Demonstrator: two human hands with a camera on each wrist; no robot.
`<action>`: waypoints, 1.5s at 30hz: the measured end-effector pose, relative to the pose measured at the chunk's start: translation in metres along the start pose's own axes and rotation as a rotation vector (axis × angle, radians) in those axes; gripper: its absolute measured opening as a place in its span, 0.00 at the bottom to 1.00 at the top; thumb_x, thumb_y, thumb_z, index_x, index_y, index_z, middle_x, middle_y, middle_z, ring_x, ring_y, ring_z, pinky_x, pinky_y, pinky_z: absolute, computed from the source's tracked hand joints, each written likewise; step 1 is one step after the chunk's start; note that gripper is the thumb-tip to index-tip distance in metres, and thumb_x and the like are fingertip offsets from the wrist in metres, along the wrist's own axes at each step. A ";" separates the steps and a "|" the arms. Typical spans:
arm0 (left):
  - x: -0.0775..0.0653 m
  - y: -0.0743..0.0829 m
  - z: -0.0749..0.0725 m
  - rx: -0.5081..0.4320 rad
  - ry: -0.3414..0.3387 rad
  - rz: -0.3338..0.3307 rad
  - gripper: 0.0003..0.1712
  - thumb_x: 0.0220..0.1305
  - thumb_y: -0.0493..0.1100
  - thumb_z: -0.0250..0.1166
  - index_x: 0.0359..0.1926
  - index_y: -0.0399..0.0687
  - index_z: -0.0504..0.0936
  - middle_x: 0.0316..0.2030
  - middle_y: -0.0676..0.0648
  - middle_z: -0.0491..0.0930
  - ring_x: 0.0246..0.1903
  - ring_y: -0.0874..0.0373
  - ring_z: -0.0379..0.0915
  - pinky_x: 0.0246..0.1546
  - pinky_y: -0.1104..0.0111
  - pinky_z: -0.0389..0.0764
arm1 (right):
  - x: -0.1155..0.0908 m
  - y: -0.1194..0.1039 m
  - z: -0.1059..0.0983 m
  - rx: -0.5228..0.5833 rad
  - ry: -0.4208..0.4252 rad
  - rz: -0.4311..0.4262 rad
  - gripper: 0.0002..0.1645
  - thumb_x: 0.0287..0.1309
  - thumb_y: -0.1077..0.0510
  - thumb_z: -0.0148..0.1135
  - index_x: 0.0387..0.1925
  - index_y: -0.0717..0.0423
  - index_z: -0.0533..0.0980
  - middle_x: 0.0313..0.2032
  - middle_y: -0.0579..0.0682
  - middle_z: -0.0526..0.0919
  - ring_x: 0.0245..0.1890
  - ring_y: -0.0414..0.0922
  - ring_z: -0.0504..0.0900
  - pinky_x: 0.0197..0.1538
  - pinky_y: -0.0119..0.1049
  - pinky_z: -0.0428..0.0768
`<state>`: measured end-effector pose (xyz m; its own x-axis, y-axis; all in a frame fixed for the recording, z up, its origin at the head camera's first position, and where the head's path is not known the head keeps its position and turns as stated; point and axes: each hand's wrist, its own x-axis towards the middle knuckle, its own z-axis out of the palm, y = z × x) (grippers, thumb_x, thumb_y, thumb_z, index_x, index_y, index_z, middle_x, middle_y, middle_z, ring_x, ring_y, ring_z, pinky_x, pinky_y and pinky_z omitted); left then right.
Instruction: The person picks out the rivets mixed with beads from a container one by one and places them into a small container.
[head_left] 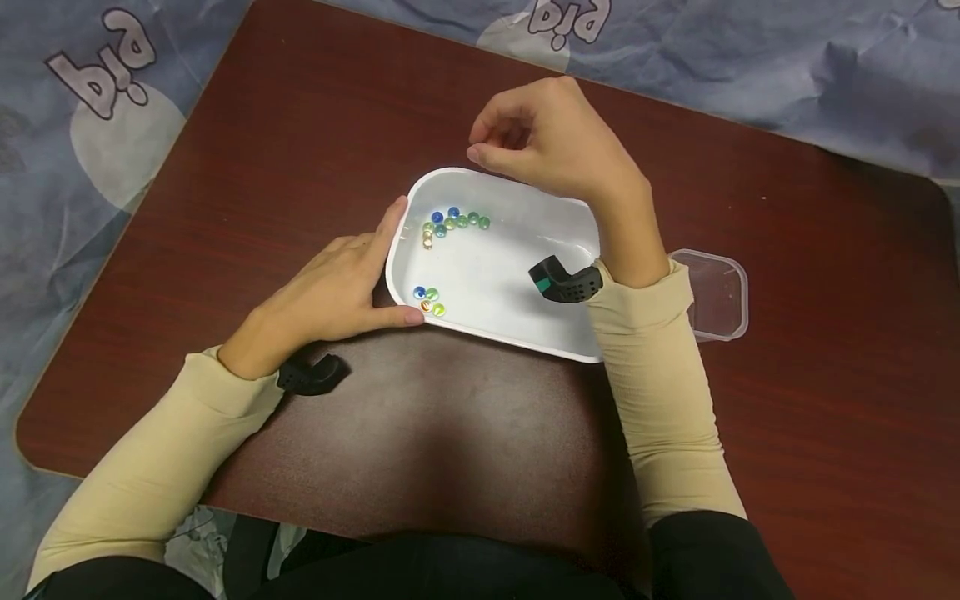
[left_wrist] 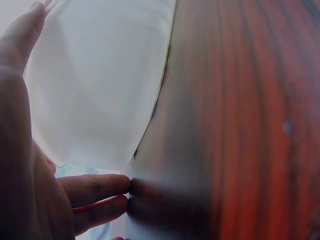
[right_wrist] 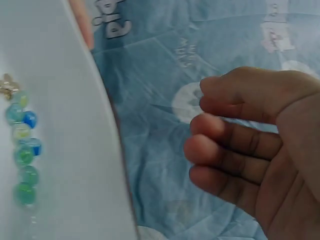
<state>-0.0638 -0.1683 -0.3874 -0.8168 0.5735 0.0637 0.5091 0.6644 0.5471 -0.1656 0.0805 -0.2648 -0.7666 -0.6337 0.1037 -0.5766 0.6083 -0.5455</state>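
A white rectangular tray [head_left: 517,275] lies on the table with several glass marbles in it. A curved row of green, blue and amber marbles [head_left: 462,221] runs near its far left corner; a smaller cluster of marbles [head_left: 427,302] sits in the near left corner. My left hand [head_left: 337,279] rests against the tray's left end, thumb along the near rim, spread fingers at its outer side. Above the far rim hovers my right hand [head_left: 558,137], fingers loosely bent. Nothing shows between the thumb and fingertips [right_wrist: 207,152] in the right wrist view.
A clear plastic container [head_left: 716,296] stands right of the tray, partly behind my right forearm. Black devices [head_left: 566,282] are strapped at both wrists. The brown table [head_left: 300,117] ends at a printed blue-grey cloth [head_left: 750,58] on the far side.
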 end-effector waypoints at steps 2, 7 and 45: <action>0.000 -0.001 0.000 -0.001 0.001 0.008 0.73 0.54 0.67 0.70 0.78 0.46 0.28 0.67 0.37 0.67 0.66 0.47 0.64 0.63 0.48 0.63 | 0.002 0.002 0.006 0.012 -0.017 -0.031 0.06 0.61 0.61 0.65 0.33 0.59 0.86 0.27 0.48 0.84 0.26 0.38 0.76 0.34 0.27 0.72; -0.001 -0.001 0.000 0.003 -0.003 0.005 0.73 0.54 0.67 0.70 0.78 0.45 0.27 0.68 0.36 0.66 0.67 0.46 0.62 0.63 0.48 0.62 | 0.007 0.005 0.021 0.031 -0.101 -0.062 0.07 0.62 0.62 0.64 0.33 0.58 0.87 0.29 0.48 0.85 0.28 0.38 0.78 0.36 0.26 0.75; 0.003 -0.006 0.002 0.025 0.027 0.053 0.69 0.58 0.71 0.65 0.77 0.42 0.29 0.64 0.36 0.71 0.63 0.46 0.67 0.61 0.48 0.64 | 0.021 0.016 0.078 -0.074 -0.517 -0.114 0.06 0.56 0.66 0.65 0.36 0.58 0.85 0.25 0.48 0.80 0.28 0.42 0.74 0.36 0.33 0.71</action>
<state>-0.0685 -0.1695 -0.3923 -0.7951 0.5954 0.1150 0.5585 0.6451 0.5215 -0.1685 0.0393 -0.3362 -0.4691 -0.8395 -0.2744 -0.6811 0.5416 -0.4927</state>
